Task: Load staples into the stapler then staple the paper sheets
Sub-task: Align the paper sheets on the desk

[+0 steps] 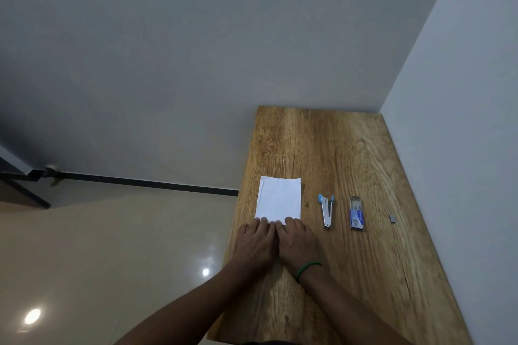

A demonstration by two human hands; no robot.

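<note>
White paper sheets [279, 197] lie flat on the wooden table [350, 148]. My left hand [255, 244] and my right hand [298, 242] rest palm down side by side, fingertips touching the sheets' near edge, holding nothing. To the right of the paper lies a small silver stapler [326, 211] with blue ends, hinged open. Further right is a blue staple box [356, 214], its tray slid partly out. A loose strip of staples [392, 218] lies alone, right of the box.
The table stands in a corner, with a grey wall behind it and a white wall [462, 120] along its right side. Its left edge drops to a shiny beige floor [112, 260]. A green bracelet [307, 269] circles my right wrist.
</note>
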